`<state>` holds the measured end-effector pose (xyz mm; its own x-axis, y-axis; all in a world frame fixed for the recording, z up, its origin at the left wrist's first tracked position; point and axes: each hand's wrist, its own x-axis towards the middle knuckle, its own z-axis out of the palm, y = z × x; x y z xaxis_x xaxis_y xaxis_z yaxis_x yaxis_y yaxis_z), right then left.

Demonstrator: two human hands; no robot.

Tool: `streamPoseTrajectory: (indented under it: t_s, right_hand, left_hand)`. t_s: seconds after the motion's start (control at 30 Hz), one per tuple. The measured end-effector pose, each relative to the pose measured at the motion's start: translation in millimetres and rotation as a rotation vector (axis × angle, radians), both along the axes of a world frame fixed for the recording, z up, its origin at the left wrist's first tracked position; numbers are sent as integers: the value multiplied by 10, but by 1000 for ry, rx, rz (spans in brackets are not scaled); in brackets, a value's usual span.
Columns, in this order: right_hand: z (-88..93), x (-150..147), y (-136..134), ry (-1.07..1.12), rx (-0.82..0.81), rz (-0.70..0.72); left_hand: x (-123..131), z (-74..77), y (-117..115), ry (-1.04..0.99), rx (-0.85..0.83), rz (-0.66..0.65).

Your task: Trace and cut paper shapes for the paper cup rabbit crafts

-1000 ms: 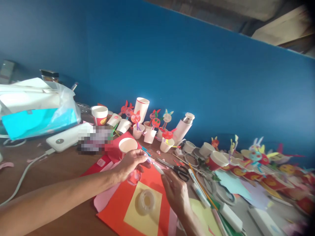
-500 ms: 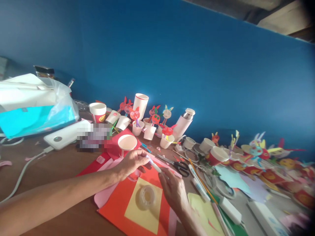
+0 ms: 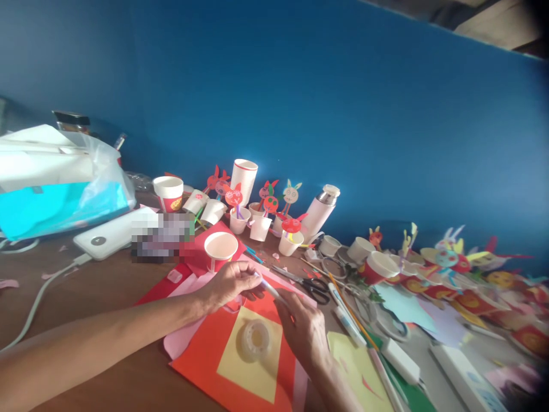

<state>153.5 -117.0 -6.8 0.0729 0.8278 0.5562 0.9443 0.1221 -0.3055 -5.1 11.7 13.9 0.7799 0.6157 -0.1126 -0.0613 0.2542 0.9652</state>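
A slim white pen-like stick [image 3: 271, 289] spans the gap between my two hands, above the sheets of paper. My left hand [image 3: 240, 280] pinches its upper end between thumb and fingers. Fingers of my right hand [image 3: 302, 326] close round its lower end and hide part of it. Below them a roll of clear tape [image 3: 244, 339] lies on a yellow paper square [image 3: 234, 366]. That square rests on an orange-red sheet [image 3: 197, 366], with pink paper under it. A white paper cup [image 3: 221, 247] stands just beyond my left hand.
Black-handled scissors [image 3: 316, 289] lie beyond my right hand, near a marker [image 3: 349, 326] and a pencil. Cups with paper animal figures [image 3: 291, 226] and a thermos flask [image 3: 321, 212] line the blue wall. A white power bank [image 3: 111, 234] is at left, a power strip [image 3: 463, 377] at right.
Both hands keep their hold on the white stick, and its angle is nearly the same. My right hand has shifted slightly. The camera view has moved a little.
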Motion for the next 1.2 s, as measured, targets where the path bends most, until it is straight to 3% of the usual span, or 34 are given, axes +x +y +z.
streamPoseTrajectory:
  t_s: [0.27, 0.53, 0.73, 0.87, 1.0, 1.1, 1.2]
  right_hand:
    - [-28, 10, -37, -189, 87, 19]
    - [-74, 9, -45, -164, 64, 116]
    - [-20, 101, 59, -67, -40, -5]
    - [13, 420, 294, -118, -88, -180]
    - [29, 725, 459, -197, -175, -229]
    - [84, 874, 277, -220, -207, -271]
    - [151, 1014, -206, -219, -228, -341]
  left_hand:
    - [-13, 98, -34, 119, 17, -21]
    - [-34, 98, -41, 139, 29, -97]
    - [35, 96, -57, 120, -17, -65]
    - [21, 128, -130, 162, 145, -88]
    - [-23, 96, -207, 167, 285, -173]
    - [-45, 57, -243, 117, 300, -218]
    - [-56, 61, -267, 120, 309, -232]
